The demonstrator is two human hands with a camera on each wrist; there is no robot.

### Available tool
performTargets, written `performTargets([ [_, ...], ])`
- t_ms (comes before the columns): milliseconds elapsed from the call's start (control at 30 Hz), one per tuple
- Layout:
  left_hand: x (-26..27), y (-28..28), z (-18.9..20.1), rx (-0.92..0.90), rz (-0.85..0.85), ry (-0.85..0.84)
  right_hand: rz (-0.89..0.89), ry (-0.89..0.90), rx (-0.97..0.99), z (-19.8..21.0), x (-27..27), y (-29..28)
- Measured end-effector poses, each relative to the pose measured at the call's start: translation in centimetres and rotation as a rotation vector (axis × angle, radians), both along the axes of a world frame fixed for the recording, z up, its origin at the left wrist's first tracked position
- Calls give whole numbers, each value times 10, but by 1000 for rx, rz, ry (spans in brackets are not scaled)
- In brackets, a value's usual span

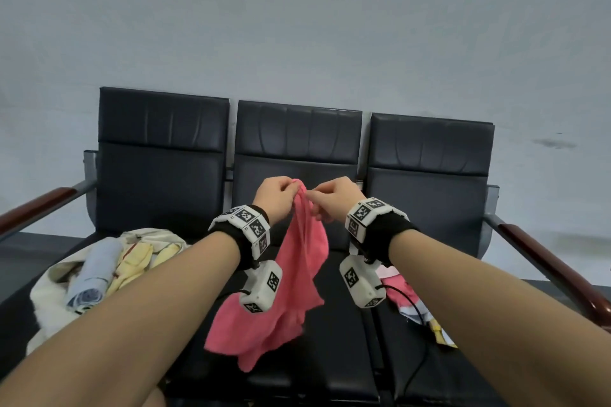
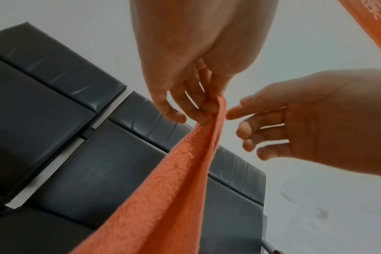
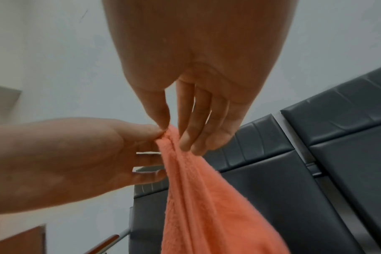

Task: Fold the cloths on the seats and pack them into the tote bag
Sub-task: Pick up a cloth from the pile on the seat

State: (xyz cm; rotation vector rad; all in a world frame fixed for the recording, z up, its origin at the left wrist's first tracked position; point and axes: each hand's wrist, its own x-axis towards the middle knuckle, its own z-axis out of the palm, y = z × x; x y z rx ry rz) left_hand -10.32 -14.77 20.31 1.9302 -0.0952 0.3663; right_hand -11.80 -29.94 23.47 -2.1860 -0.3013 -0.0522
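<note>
Pink cloth [image 1: 291,274] hanging over middle seat [image 1: 330,367], top corner pinched by left hand [image 1: 276,196] and right hand [image 1: 334,200]; tote bag [image 1: 49,304] on left seat.

The pink cloth [image 1: 299,261] is fuzzy terry, soft and matt. The seats [image 1: 429,155] are black padded leatherette with a slight sheen and creases, on a grey metal frame [image 1: 89,168]. Armrests [image 1: 542,261] look like glossy reddish wood. Tote bag [image 1: 49,277] is plain cream fabric.

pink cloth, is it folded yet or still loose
Still loose. The pink cloth hangs bunched from the left hand, which pinches its top edge; the lower part lies crumpled on the seat.
</note>
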Motion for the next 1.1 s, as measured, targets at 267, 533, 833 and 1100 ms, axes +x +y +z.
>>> performTargets([
  [267,3,-6,-1,-150,51,47,94,99,98,-9,6,4],
  [533,5,-8,1,-86,140,18,39,396,319,-19,15,14],
  [833,-27,-34,15,127,-87,-101,138,704,615,-27,31,-10],
  [1100,-55,-24,-1,251,-465,116,68,732,617,-11,34,-18],
])
